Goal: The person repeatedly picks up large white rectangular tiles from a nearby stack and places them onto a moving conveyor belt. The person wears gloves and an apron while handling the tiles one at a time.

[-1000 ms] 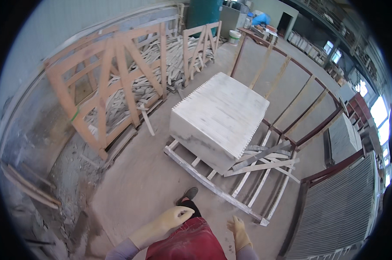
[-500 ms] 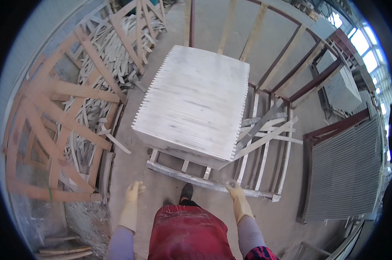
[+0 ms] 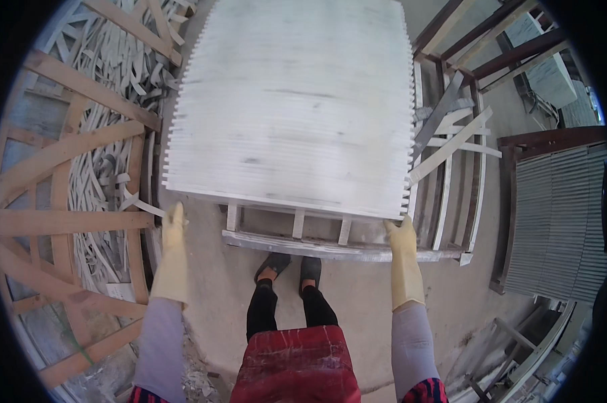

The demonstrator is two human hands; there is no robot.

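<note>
A large stack of white stone slabs (image 3: 290,121) stands on edge, packed face to face, its sides stepped like teeth. My left hand (image 3: 174,225), in a cream rubber glove, is just below the stack's near left corner, thumb and fingers apart. At the near right corner, my right hand (image 3: 402,236) wears a matching glove. Its fingertips meet or nearly meet the slab's end, with the thumb spread from the fingers. Neither hand is visibly closed around a slab. Under the stack lies a pale metal rack (image 3: 303,250) with crossbars.
Brown crossed frames (image 3: 68,221) on the left hold back a heap of stone offcuts (image 3: 109,154). Loose strips (image 3: 451,148) lie across the rack's right side. A second stack of grey slabs (image 3: 552,228) stands farther right. My shoes (image 3: 310,269) are close to the rack's front rail.
I have stepped closer, and the stack now fills more of the view. Both hands have moved forward to the stack's near corners. My second foot has come into view.
</note>
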